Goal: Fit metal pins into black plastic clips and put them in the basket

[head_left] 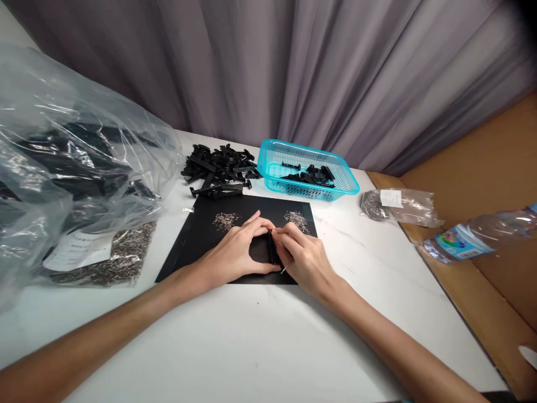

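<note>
Between my hands stands a slim black plastic part [272, 249], held over a black mat [193, 240]. My left hand [237, 249] grips it with the index finger at its far end and the thumb at its near end. The fingers of my right hand [304, 254] are pinched at the part's far end; whether a small metal piece is between them is hidden. A ring shows on the right hand. Beyond my hands, two piles of tiny metal pieces lie on the mat, a left pile [225, 221] and a right pile [296, 220].
A heap of black plastic parts [222, 162] lies behind the mat, beside a blue basket [268, 162] holding similar parts. Large clear bags [84, 162] and a bag of metal pieces [130, 254] stand left. At right are a small bag [377, 206] and a plastic bottle [465, 240].
</note>
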A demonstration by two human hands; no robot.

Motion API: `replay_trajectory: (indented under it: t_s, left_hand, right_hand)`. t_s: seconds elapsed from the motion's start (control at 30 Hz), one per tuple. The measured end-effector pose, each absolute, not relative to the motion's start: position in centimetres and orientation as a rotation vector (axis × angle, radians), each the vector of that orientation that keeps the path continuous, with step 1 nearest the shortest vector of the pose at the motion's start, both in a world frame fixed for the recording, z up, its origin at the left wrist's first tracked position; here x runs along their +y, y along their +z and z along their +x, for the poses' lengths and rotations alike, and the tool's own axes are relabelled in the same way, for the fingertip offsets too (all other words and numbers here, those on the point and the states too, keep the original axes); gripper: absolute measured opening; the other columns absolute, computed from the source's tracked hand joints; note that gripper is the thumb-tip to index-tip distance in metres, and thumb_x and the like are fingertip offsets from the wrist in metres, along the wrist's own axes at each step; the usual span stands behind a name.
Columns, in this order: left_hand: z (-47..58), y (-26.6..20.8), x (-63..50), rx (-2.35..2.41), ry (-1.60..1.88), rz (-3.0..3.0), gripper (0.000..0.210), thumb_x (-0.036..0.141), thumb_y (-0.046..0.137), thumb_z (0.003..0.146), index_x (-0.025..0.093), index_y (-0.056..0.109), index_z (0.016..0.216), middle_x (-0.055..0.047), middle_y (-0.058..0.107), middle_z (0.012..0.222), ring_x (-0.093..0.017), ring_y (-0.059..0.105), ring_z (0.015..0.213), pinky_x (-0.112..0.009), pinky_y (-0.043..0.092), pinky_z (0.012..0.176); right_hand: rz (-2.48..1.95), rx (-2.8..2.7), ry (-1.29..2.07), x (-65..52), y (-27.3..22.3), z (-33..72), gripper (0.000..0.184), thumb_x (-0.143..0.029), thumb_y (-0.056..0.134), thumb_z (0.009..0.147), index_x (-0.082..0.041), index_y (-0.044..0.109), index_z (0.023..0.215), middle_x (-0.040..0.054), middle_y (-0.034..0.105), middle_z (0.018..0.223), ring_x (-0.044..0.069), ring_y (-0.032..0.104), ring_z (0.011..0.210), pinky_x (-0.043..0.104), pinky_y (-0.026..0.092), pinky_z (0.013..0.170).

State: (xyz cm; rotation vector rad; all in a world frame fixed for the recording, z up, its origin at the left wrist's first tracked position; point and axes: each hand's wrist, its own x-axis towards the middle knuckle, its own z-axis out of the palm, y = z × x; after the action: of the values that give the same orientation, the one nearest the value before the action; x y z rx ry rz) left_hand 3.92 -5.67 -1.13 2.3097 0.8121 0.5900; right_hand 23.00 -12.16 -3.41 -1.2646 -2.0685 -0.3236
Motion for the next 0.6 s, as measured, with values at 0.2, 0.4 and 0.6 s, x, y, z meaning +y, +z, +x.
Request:
replay_trajectory:
  t_s: [0.2,0.4,0.6]
  left_hand:
    - [3.80,-0.84,-5.80,0.811,0.574,2.332,0.058,0.042,0.087,0.074,0.027,0.061,0.124,-0.001,0.072,0.130,-0.035,0.051,0.144,-0.047,0.044,0.119]
    - [3.81,-0.99,-5.83,0.816,0.604,2.306,0.061,0.043,0.087,0.072,0.026,0.060,0.124,-0.003,0.071,0.129,-0.035,0.057,0.138,-0.048,0.046,0.118]
    - [3.90,-1.03,-5.87,0.804,0.626,2.303,0.059,0.042,0.087,0.072,0.026,0.060,0.122,-0.002,0.073,0.126,-0.034,0.056,0.140,-0.049,0.042,0.122]
  right_hand:
    - [-1.290,-1.841,0.007,-12.54,-2.59,23.48,0.014,-0.018,0.059,0.101,-0.020,0.073,0.105,0.0047,0.073,0.100,0.011,0.063,0.066,0.025,0.052,0.057]
    - [-1.301,-1.736,0.209,-12.18,-2.51,23.48,0.006,-0.020,0.068,0.096,-0.022,0.073,0.099,0.0025,0.072,0.099,0.010,0.049,0.056,0.025,0.048,0.055]
    - [-1.324,-1.875,-0.116,-12.03,-2.93,23.35,0.013,-0.023,0.057,0.104,-0.022,0.070,0.101,0.0031,0.074,0.101,0.011,0.065,0.067,0.024,0.048,0.057]
